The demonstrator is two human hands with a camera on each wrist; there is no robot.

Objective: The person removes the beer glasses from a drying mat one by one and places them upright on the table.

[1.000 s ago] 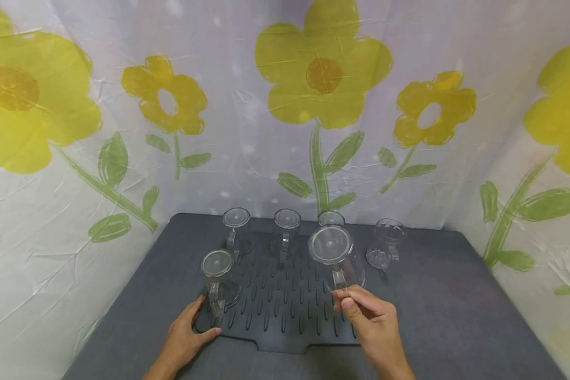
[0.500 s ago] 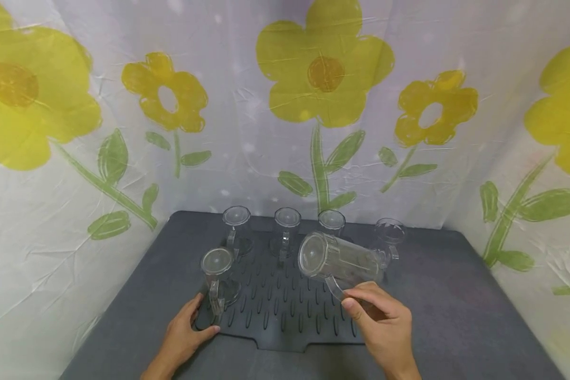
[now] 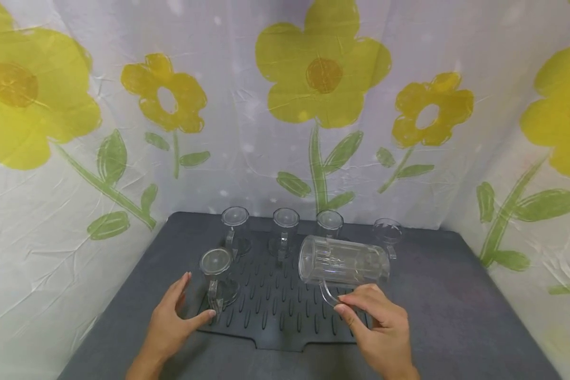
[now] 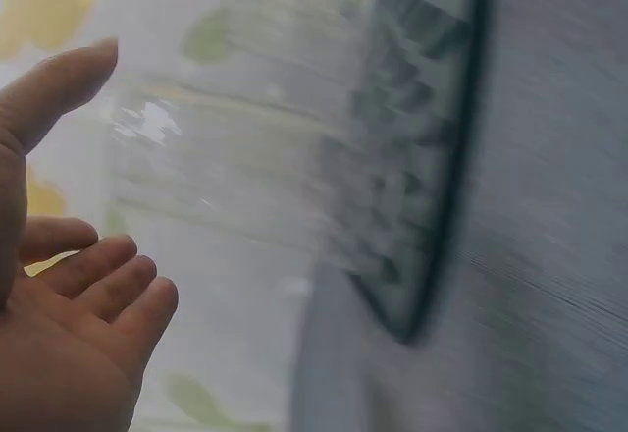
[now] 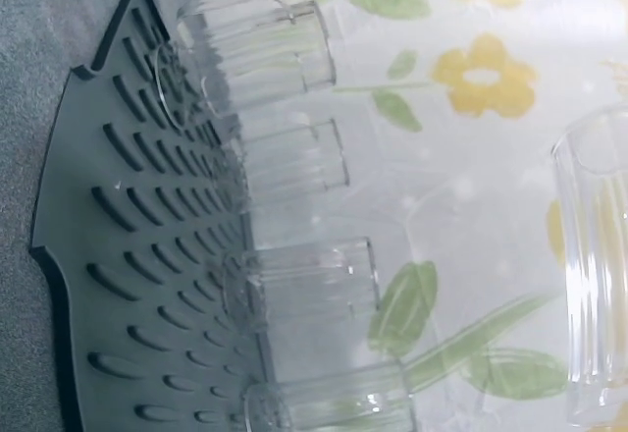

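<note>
My right hand [image 3: 380,330] pinches the handle of a clear glass mug [image 3: 344,261] between thumb and fingertips. This mug is held up over the drying mat [image 3: 275,340], lying sideways with its base to the left; part of it also shows in the right wrist view. My left hand [image 3: 168,322] is spread beside the mat's front left corner, thumb and fingers apart, holding nothing. Just right of it, another glass mug [image 3: 216,264] stands upside down on the mat, its handle facing the front. In the left wrist view that hand [image 4: 74,329] has its palm open near a blurred mug.
Along the mat's back edge stand three upside-down glass mugs, the left one [image 3: 235,232], the middle one [image 3: 285,232] and the right one [image 3: 330,221]. Further right is a mug [image 3: 388,232] with its open rim up. A flowered curtain [image 3: 237,158] encloses the grey table [image 3: 456,316].
My right hand has turned the mug from upside down to lying sideways, base to the left. My left hand has lifted off the mat's corner and moved slightly left.
</note>
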